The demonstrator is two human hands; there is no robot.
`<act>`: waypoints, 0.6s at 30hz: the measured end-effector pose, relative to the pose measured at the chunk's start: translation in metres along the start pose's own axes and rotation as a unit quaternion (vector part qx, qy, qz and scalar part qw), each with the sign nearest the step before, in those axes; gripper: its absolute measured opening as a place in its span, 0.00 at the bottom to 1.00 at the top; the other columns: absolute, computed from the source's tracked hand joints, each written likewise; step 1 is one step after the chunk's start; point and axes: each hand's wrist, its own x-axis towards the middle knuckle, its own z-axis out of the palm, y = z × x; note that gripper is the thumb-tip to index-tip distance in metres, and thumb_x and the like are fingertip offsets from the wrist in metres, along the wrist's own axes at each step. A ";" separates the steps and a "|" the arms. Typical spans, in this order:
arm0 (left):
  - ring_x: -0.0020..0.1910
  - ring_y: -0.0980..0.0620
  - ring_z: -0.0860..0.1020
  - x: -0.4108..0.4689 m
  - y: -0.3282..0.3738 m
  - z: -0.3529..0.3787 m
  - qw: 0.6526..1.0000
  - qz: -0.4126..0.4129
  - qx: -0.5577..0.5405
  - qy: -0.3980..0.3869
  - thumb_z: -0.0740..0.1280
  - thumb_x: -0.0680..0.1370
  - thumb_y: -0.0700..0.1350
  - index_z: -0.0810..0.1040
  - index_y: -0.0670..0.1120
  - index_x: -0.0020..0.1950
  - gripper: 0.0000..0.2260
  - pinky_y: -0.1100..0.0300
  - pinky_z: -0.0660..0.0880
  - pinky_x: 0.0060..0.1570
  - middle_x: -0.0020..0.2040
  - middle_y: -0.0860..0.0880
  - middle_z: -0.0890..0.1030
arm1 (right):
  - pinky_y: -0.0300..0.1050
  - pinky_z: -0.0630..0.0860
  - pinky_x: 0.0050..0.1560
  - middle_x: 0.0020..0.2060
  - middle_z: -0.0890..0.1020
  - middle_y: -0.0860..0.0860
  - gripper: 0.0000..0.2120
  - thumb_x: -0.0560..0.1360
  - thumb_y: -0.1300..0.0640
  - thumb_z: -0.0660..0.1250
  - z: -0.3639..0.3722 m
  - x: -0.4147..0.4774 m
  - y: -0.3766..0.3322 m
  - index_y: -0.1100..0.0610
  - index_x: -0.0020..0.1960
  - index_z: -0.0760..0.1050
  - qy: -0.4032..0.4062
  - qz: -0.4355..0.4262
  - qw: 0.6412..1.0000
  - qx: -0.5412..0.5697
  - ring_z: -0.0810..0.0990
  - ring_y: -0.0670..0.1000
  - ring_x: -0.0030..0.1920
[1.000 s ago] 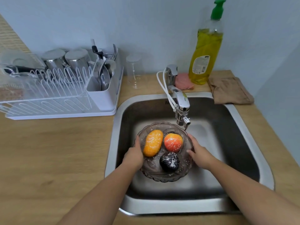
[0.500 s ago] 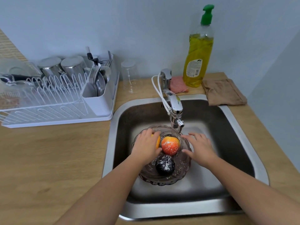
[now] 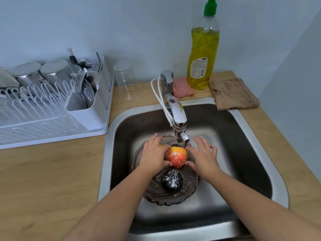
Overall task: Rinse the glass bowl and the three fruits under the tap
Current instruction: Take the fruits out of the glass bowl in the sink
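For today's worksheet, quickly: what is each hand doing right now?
Left hand: covers the yellow fruit; grip cannot be told.
Right hand: open, fingers spread, thumb at the red fruit.
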 end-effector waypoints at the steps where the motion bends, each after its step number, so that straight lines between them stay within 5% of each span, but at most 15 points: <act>1: 0.78 0.46 0.49 -0.001 0.001 -0.001 1.000 0.005 -0.002 0.005 0.71 0.70 0.59 0.69 0.56 0.71 0.30 0.48 0.48 0.74 0.76 0.48 0.60 | 0.56 0.48 0.71 0.77 0.53 0.51 0.26 0.74 0.44 0.65 -0.001 -0.001 0.000 0.43 0.71 0.64 0.006 0.003 1.000 0.005 0.45 0.55 0.77; 5: 0.75 0.49 0.56 0.003 0.008 -0.010 0.998 0.030 -0.031 0.036 0.69 0.72 0.60 0.68 0.55 0.71 0.29 0.52 0.50 0.73 0.73 0.51 0.65 | 0.52 0.51 0.69 0.76 0.58 0.48 0.25 0.77 0.47 0.64 -0.014 -0.005 0.010 0.42 0.72 0.62 0.030 0.026 0.997 0.066 0.51 0.52 0.76; 10: 0.71 0.49 0.64 0.034 0.036 -0.012 0.990 0.029 -0.132 0.030 0.70 0.73 0.57 0.67 0.54 0.72 0.29 0.50 0.59 0.72 0.69 0.51 0.71 | 0.49 0.69 0.63 0.68 0.70 0.49 0.27 0.77 0.56 0.65 -0.030 -0.004 0.031 0.46 0.73 0.61 0.050 0.080 0.959 0.266 0.71 0.49 0.64; 18: 0.75 0.50 0.59 0.089 0.069 0.008 0.991 0.043 -0.127 -0.024 0.69 0.75 0.54 0.64 0.51 0.74 0.29 0.53 0.55 0.72 0.73 0.49 0.68 | 0.49 0.69 0.66 0.71 0.67 0.52 0.29 0.78 0.60 0.63 -0.026 0.017 0.060 0.47 0.75 0.57 0.040 0.174 0.920 0.349 0.68 0.53 0.69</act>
